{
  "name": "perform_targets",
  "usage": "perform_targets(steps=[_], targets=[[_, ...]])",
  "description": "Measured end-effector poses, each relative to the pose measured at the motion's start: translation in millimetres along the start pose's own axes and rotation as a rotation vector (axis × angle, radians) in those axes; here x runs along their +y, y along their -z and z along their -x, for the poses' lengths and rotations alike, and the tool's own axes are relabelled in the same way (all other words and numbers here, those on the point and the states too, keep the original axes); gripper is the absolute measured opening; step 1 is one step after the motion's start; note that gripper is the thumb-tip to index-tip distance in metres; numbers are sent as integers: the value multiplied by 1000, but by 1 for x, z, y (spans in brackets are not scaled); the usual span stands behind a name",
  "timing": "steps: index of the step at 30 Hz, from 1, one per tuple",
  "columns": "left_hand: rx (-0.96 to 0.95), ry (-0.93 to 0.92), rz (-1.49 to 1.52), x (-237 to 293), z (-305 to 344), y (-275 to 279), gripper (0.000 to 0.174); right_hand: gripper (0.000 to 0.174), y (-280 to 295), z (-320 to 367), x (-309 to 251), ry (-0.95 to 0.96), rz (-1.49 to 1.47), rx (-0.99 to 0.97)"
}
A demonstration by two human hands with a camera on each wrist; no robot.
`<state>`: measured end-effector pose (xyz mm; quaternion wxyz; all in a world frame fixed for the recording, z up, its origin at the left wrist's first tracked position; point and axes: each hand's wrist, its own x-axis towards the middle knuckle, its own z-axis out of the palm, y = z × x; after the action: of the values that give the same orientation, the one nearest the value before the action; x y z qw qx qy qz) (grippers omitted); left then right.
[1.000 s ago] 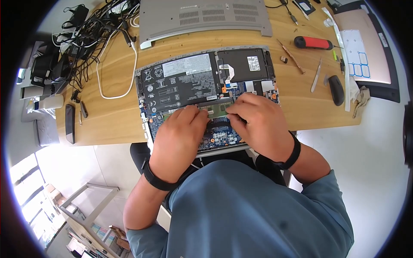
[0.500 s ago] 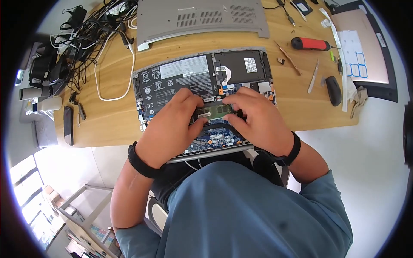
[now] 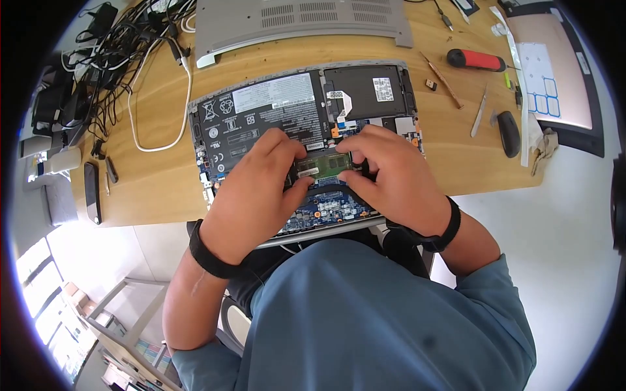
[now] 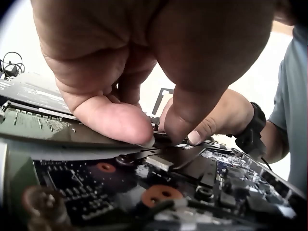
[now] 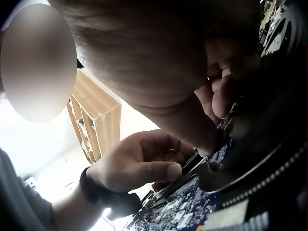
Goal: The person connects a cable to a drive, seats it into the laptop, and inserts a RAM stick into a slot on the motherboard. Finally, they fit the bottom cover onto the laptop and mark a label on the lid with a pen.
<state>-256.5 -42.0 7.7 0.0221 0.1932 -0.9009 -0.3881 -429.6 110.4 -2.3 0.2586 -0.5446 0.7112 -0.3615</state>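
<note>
An opened laptop [image 3: 332, 207] lies at the table's front edge, its battery [image 3: 261, 107] and blue circuit board exposed. In its middle is a green memory module [image 3: 324, 165] with a white label at one end. My left hand [image 3: 251, 189] pinches the module's left end between thumb and bent forefinger. At the other end my right hand [image 3: 398, 173] does the same, thumb at the near edge and forefinger at the far edge. The left wrist view shows the left thumb [image 4: 122, 124] low over the board. Some fingertips are hidden behind the hands in the wrist views.
Behind the laptop lies its grey bottom cover [image 3: 303, 29]. Tangled cables [image 3: 140, 49] crowd the left back. On the right are a red-handled screwdriver [image 3: 476, 60], a thin copper-coloured screwdriver [image 3: 443, 81], a slim blade-like tool [image 3: 479, 114] and a black mouse [image 3: 508, 133].
My left hand shifted left and opened its thumb and forefinger wider across the module, uncovering more of it. The right thumb and forefinger also spread a little. Since half a second ago, the hands have barely moved.
</note>
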Motion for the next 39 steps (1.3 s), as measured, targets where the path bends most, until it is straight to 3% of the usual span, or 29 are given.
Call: perform_targets(steps=[8, 24, 27, 29, 32, 39], targets=[[-7, -13, 126, -5, -5, 6, 21, 24, -3, -1, 7, -25, -43, 16], [53, 14, -22, -1, -3, -2, 23, 24, -5, -4, -2, -93, 88, 18], [48, 20, 36, 5, 3, 9, 24, 23, -1, -3, -2, -61, 56, 21], [21, 56, 100, 8, 14, 19, 25, 20, 4, 3, -4, -176, -136, 15], [137, 157, 374, 3, 40, 39, 20, 17, 19, 16, -2, -261, -320, 60], [436, 230, 345, -62, 103, 42, 25, 16, 58, 52, 15, -342, -354, 316]])
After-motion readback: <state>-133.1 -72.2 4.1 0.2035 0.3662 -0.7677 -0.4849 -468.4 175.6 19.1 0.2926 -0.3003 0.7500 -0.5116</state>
